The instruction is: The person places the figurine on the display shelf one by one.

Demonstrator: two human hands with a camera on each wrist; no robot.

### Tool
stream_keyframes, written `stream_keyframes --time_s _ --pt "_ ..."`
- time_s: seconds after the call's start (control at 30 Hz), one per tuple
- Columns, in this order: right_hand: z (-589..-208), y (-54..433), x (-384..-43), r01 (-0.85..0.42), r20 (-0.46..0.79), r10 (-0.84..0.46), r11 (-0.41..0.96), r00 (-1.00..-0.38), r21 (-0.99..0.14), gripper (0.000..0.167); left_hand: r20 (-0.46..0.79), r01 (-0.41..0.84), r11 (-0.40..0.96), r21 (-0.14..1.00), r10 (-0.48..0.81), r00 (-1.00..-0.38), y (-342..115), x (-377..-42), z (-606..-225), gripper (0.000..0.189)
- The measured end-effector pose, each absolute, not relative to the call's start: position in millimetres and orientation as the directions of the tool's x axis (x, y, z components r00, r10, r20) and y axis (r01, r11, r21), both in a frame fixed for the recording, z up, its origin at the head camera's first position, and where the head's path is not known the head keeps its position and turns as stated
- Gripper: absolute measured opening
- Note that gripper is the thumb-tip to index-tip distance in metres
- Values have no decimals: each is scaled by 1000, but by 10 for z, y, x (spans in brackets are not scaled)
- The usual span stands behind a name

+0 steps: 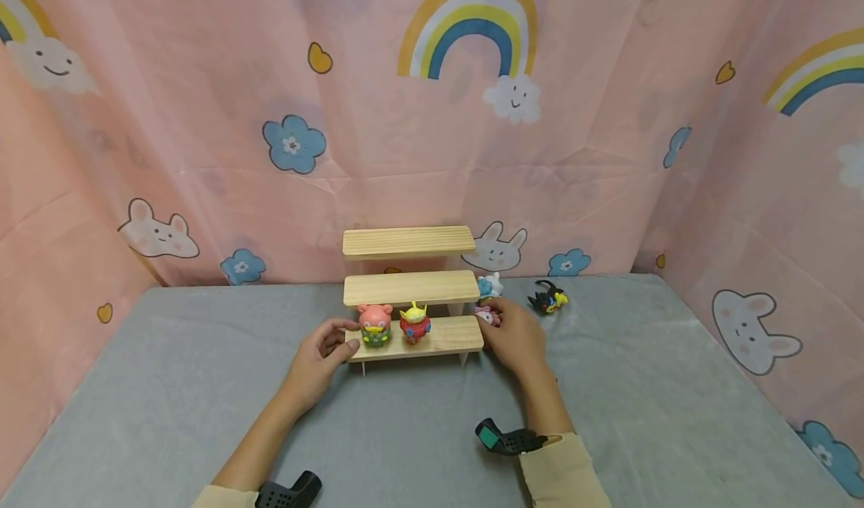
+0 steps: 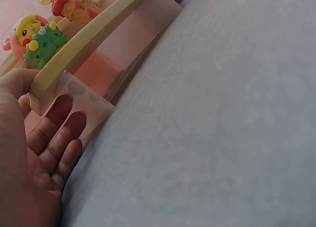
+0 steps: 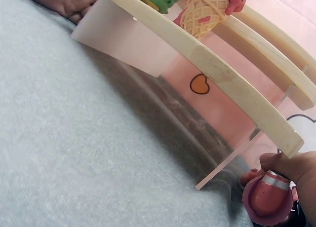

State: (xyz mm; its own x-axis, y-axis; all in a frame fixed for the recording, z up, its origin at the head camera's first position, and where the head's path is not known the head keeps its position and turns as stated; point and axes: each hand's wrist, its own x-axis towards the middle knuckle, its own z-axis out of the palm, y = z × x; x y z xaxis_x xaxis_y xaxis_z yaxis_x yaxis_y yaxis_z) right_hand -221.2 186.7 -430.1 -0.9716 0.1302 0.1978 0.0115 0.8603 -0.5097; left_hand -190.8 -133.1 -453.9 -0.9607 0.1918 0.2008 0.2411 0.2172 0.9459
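A three-step wooden display shelf [image 1: 445, 337] with translucent side panels stands in the middle of the table. My left hand [image 1: 312, 362] grips the left end of its lowest board; in the left wrist view the thumb touches the board's end and three fingers extend beside the panel. On that board sit a pink-hooded figurine in a green outfit [image 1: 375, 325] and a red-and-yellow figurine on a waffle-cone body [image 1: 415, 323]. Beside the right end, my right hand [image 1: 516, 337] holds a pink figurine [image 3: 269, 200] with its thumb against it; its other fingers are mostly hidden.
A blue-and-white figurine [image 1: 490, 286] is behind the right hand, near the middle board [image 1: 408, 288]. Farther right lies a black-and-yellow figurine [image 1: 548, 298]. A pink printed curtain [image 1: 378, 118] surrounds the back and sides of the grey cloth-covered table [image 1: 648, 388].
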Motion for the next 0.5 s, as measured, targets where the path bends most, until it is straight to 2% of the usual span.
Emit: stream_keyframes --time_s 0.5 --pt "-4321 1870 -2219 7 208 132 859 -969 -512 39 200 240 201 950 199 -959 -1325 -1898 -4509 25"
